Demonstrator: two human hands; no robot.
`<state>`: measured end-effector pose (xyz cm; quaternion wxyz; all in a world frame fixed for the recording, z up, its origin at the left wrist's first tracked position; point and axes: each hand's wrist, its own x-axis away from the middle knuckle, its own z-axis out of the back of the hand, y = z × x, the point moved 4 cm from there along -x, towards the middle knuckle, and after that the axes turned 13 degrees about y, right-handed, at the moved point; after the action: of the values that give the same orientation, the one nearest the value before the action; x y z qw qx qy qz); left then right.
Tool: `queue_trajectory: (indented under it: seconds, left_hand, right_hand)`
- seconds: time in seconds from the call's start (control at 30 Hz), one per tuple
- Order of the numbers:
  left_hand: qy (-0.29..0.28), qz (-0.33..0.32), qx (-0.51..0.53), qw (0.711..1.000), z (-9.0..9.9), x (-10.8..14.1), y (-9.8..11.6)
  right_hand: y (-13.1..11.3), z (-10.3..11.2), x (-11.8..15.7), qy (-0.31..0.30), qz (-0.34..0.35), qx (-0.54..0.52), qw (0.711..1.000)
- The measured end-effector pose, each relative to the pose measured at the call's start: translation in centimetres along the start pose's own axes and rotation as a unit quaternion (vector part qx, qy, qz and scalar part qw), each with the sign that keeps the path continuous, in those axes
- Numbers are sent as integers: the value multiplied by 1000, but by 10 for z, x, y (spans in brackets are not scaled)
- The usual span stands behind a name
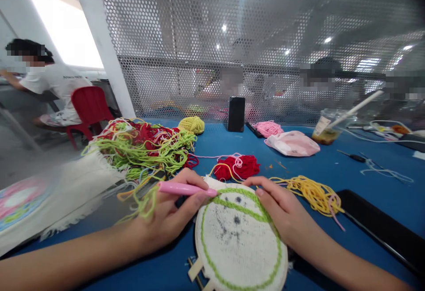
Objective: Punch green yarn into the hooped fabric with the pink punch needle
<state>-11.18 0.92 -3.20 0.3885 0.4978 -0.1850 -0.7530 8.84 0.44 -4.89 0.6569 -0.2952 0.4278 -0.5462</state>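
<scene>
My left hand (179,207) is closed around a pink punch needle (182,189), its tip against the cloth at the upper left. Green yarn (148,204) trails from the tool's back end. Beneath lies a round embroidery hoop (241,242) with white cloth, bearing dark drawn marks, a green looped outline and green bands across the top. Gripping the hoop's upper right rim is my right hand (282,207), thumb on the cloth; its other fingers are partly hidden. A red yarn bundle (237,167) sits just beyond the hoop.
A tangled yarn heap (146,145) covers the back left. Yellow yarn (312,191) and a long black object (381,229) lie right. A phone (236,114) stands at the mesh partition (186,39); a drink cup (327,125) is back right. A person (56,83) sits far left.
</scene>
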Motion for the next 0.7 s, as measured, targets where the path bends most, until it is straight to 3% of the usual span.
queue_trajectory:
  seconds: [0.1,0.23,0.5,0.7]
  left_hand:
    - [45,1,26,999,6,4,-6]
    - [58,7,47,997,7,6,-10]
    - [34,19,39,998,6,5,-10]
    - [-8,-39,15,999,1,1,1]
  right_hand:
    - [1,1,-1,-1,-7,8,1000]
    - [1,2,-2,10,-6,21,1000]
    - [2,1,-2,2,-8,18,1000]
    - [1,3,1,9,-1,13,1000]
